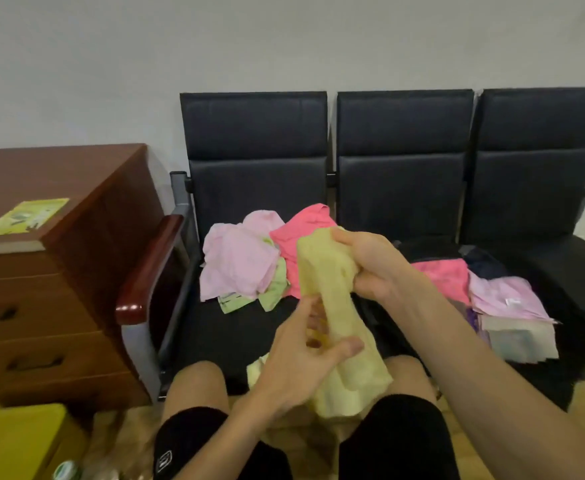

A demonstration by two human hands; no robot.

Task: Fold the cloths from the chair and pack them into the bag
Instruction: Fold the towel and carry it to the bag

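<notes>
Both my hands on yellow cloth [329, 271], held up in front of black chair row [256, 133]. R hand [370, 268] grips its top end, fingers curled round it. L hand [301, 362] pinches it lower down, thumb across fabric. Rest hangs bunched below L hand. Unfolded pile [239, 265] (pale pink, hot pink, green) on left seat. Folded pink cloths [506, 296] on middle seat over sth dark; can't tell if it's the bag.
</notes>
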